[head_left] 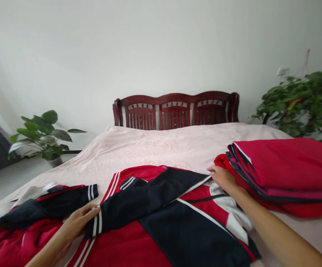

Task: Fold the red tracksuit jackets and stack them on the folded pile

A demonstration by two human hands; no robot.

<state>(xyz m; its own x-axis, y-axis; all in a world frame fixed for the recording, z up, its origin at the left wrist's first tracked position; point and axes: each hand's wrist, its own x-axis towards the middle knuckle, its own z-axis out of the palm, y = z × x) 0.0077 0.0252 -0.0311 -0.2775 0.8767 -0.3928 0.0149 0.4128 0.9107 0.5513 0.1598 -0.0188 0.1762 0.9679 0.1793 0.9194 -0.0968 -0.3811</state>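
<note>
Left hand [78,218] pinched the striped cuff [97,222] of a red-and-navy jacket [177,222] spread across the lower centre of the frame, while the right hand [222,178] gripped the same sleeve [146,194] by its far corner. Uneven pulling could have skewed the sleeve into creases; a sideways swing of the right forearm [266,218] might have knocked the folded stack [294,163] at the frame's right edge.

Single head-worn view, taken from above the near side of the bed [138,142], facing forward and down, roughly square to the wooden headboard [152,100] and white wall [161,44]. Left hand [80,218], right hand [222,177] and red-and-navy jacket [199,226] lie close to the lens, low in frame. Wide field: left-side plant [42,129] to right-side plant [302,102].
</note>
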